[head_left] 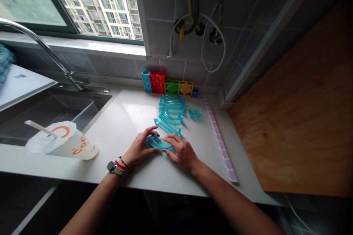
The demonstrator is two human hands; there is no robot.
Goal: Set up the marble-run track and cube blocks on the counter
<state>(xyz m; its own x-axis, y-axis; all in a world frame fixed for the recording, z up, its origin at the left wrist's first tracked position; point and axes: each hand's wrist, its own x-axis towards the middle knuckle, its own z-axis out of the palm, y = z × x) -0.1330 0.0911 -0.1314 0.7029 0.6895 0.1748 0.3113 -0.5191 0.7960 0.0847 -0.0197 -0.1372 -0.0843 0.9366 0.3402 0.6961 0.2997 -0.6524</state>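
Observation:
My left hand (140, 146) and my right hand (182, 151) both pinch a clear blue curved track piece (160, 143) that lies on the white counter (124, 125). The left fingers grip its left end, the right fingers its right end. Just beyond it lies a straight blue track piece (167, 125), then several more curved blue pieces (171, 107) stacked toward the wall. A small blue ring-shaped piece (194, 112) sits to their right. My left wrist wears a watch and bracelets.
Coloured square blocks (165, 83) line the back wall. A lilac strip (219, 137) runs along the counter's right side by a wooden board (298, 110). A lidded cup with a straw (62, 142) lies at the left near the sink (49, 112) and tap (41, 46).

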